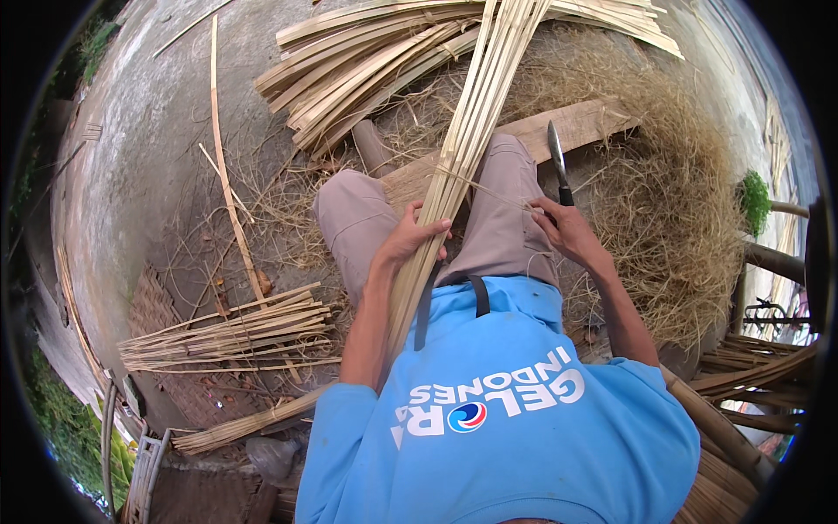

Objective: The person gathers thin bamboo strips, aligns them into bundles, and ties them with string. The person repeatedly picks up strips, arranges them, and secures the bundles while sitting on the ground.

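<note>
A long bundle of pale, split bamboo strips [476,122] slants across my lap, its far end reaching past the top edge of the view. My left hand [414,237] is wrapped round it between my knees. A thin tie strip [489,190] crosses the bundle just beyond that hand and stretches rightward over my right thigh. Its end is pinched in the fingers of my right hand [569,230]. Just beyond my right hand lies a knife [556,153] with a black handle, its blade pointing away from me.
A wooden plank [585,125] lies across beyond my knees. Tied bamboo bundles [367,65] lie at the far side, and another bundle [231,332] is at left. Curly shavings [672,210] heap up on the right. One long strip [223,148] lies on the floor.
</note>
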A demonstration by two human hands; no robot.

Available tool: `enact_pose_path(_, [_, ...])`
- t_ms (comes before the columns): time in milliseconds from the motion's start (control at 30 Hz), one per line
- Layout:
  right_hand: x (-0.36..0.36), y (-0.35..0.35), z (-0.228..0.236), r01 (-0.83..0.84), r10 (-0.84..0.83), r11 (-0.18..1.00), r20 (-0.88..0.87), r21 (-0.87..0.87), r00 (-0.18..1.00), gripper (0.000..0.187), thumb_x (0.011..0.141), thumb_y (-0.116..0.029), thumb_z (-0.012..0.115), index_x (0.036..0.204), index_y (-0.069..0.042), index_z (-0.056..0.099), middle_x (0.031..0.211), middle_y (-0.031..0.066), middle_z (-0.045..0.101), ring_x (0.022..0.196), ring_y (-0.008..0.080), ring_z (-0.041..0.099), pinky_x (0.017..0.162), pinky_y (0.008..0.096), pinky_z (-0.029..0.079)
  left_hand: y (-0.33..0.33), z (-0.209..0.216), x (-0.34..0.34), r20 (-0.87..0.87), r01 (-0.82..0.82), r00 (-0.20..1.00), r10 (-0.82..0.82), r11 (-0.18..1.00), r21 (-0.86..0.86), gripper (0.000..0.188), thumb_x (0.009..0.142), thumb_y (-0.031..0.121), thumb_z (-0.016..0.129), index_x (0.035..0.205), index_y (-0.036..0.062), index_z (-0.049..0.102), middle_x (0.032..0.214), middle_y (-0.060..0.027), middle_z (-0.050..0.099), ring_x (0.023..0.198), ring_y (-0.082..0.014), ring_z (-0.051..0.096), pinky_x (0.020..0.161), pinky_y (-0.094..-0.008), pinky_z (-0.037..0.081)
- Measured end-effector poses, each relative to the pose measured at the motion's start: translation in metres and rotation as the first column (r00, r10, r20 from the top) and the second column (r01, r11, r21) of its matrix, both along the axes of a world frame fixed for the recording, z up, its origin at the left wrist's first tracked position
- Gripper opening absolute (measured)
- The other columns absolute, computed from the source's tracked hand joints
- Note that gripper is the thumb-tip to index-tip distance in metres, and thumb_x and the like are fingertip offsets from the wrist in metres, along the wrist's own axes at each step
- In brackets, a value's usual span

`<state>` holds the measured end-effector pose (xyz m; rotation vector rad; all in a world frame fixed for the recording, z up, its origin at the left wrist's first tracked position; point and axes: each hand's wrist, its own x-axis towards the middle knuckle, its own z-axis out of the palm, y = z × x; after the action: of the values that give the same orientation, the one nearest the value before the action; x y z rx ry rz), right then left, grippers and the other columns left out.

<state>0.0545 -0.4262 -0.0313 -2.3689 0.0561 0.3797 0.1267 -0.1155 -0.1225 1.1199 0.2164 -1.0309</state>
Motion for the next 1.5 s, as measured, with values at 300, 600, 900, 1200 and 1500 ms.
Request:
enact_pose_path(300, [-0.005,-0.014,0.003,0.0,0.027,0.994,-0.259,0.106,0.965,0.02,0.1,-0.015,0.056,0.11,0.0,0.064,0.084,0.0174,0.068,0.075,0.0291,0.065,0.073,0.0372,0.051,-0.001,0.014,-0.002,0.048,-0.015,0.999,0.018,0.998,-0.06,0.08,0.087,0.022,0.078,0.147,0.0111,0.027,0.093,-0.0147,0.068,0.058,-0.0213,0.067,0.048,-0.0322,0.056])
enact_pose_path(600, [0.019,-0.106,0.014,0.584,-0.645,0.736,0.093,0.343,0.758,0.021,0.105,-0.019,0.05,0.11,-0.003,0.063,0.085,0.0003,0.061,0.074,0.0067,0.055,0.065,0.0246,0.046,0.001,-0.004,0.005,0.007,0.128,0.992,-0.128,0.991,-0.032,0.04,0.093,0.027,0.072,0.114,0.0016,0.049,0.089,-0.0152,0.069,0.059,-0.0178,0.067,0.049,-0.0279,0.056])
enact_pose_path(900, [-0.022,-0.19,-0.035,0.841,-0.83,0.536,0.227,0.073,0.51,0.025,0.103,-0.022,0.051,0.111,-0.002,0.063,0.085,0.0036,0.065,0.07,0.0094,0.059,0.064,0.027,0.047,-0.004,-0.001,0.008,-0.054,0.158,0.986,-0.157,0.987,0.004,0.039,0.092,0.03,0.073,0.11,0.0013,0.053,0.087,-0.0134,0.07,0.059,-0.0174,0.068,0.048,-0.0276,0.056])
enact_pose_path(1200, [-0.023,-0.11,-0.249,0.987,-0.908,0.063,-0.401,0.149,0.118,0.032,0.092,-0.033,0.07,0.081,-0.006,0.06,0.07,0.0001,0.051,0.055,0.0121,0.046,0.046,0.0315,0.04,-0.001,-0.001,0.006,-0.057,0.163,0.986,-0.16,0.985,0.051,0.04,0.093,0.031,0.072,0.108,0.0001,0.053,0.086,-0.0141,0.07,0.059,-0.0186,0.068,0.048,-0.0281,0.055])
enact_pose_path(1500, [-0.004,-0.06,-0.303,1.0,-0.895,0.005,-0.446,-0.017,-0.003,0.031,0.08,-0.03,0.079,0.098,-0.005,0.078,0.105,0.016,0.075,0.096,0.0247,0.073,0.088,0.0397,0.055,0.007,-0.015,0.009,-0.133,0.196,0.973,-0.188,0.979,0.048,0.043,0.093,0.033,0.071,0.112,-0.0004,0.051,0.088,-0.0147,0.069,0.06,-0.0198,0.068,0.045,-0.0303,0.055])
